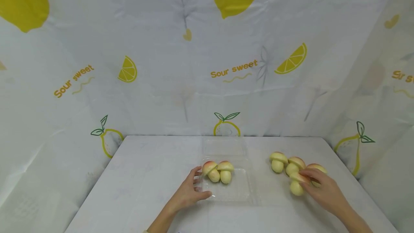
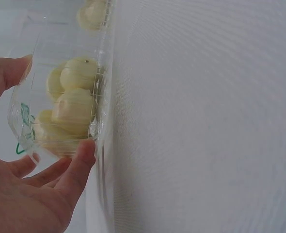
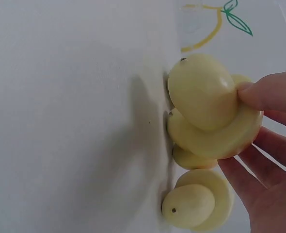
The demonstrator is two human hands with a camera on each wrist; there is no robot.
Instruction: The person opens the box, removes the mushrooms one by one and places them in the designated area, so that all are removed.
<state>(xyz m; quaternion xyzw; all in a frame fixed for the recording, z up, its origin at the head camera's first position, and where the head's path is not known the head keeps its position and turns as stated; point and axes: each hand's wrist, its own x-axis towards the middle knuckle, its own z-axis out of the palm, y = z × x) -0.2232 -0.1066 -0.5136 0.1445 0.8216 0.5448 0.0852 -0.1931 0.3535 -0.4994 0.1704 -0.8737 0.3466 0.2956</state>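
Note:
A clear plastic clamshell box [image 1: 231, 193] lies with its lid open. Two toy mushrooms, pale yellow with a reddish cap, lie side by side in its left part; one is the left mushroom [image 1: 213, 175], the other the right mushroom [image 1: 225, 177]. My left hand [image 1: 189, 191] grips the box's left side between thumb and fingers, as the left wrist view shows [image 2: 41, 194]. At the right, my right hand [image 1: 323, 190] pinches a mushroom [image 3: 203, 92] by its cap, the stem free. Behind it are three more mushrooms [image 1: 277, 161], one partly hidden by the hand.
The box's transparent lid [image 1: 224, 146] lies back toward the rear edge of the white table [image 1: 129, 182]. A white lemon-print curtain [image 1: 155, 100] hangs behind the table and along its sides.

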